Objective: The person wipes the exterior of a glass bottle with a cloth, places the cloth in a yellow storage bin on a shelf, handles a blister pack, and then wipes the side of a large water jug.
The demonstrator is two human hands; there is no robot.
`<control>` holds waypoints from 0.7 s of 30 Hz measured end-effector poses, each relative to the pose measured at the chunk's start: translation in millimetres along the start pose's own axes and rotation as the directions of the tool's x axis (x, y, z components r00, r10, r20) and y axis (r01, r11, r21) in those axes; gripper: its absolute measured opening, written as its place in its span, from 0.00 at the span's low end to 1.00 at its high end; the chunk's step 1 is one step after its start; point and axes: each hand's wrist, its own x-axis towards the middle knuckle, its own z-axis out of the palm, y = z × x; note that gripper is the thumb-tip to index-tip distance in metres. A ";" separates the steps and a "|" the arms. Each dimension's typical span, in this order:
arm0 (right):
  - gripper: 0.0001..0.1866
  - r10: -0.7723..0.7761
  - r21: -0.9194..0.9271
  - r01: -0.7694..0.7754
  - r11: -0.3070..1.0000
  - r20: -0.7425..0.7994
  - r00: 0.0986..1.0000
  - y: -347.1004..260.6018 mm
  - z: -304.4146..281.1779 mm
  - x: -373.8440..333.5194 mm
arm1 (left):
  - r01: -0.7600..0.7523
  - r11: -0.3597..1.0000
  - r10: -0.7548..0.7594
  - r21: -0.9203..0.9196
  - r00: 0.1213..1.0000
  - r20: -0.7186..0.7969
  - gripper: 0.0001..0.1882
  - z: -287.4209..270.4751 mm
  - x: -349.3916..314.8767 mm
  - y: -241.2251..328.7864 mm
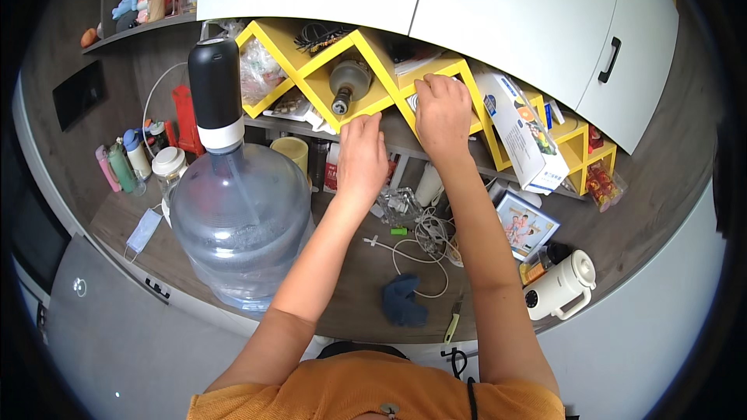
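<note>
My left hand [362, 159] is at the lower edge of the yellow zigzag shelf [327, 64], just under a dark glass bottle [349, 82] lying in a diamond compartment. Its fingers are loosely bent and slightly apart, with no object showing in them. My right hand [443, 115] reaches to the adjoining compartment. Its fingers curl down over the front edge, and their tips are hidden. Beside them a small white striped item shows in part; whether the hand grips it is unclear.
At left stands a large water bottle [241, 218] with a black pump [215, 82]. A white box [520, 132] juts from the shelf at right. The desk holds tangled white cables [436, 235], a blue cloth [404, 300], a knife [454, 320], a photo frame [523, 224] and a white kettle [562, 286].
</note>
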 end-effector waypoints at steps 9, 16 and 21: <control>0.07 -0.084 -0.142 0.094 0.985 0.076 0.994 2.4 32.5 31.1 | -0.001 0.999 0.000 -0.035 1.000 -0.027 0.16 5.0 4.3 -7.7; 0.10 0.126 -0.308 0.022 0.951 0.450 0.884 16.2 60.8 42.1 | -0.003 0.999 0.001 -0.048 0.999 -0.044 0.15 6.8 7.5 -8.5; 0.11 0.228 -0.360 0.016 0.933 0.625 0.746 7.7 51.5 54.3 | -0.006 1.000 0.005 -0.031 0.999 -0.043 0.14 5.4 4.9 -13.4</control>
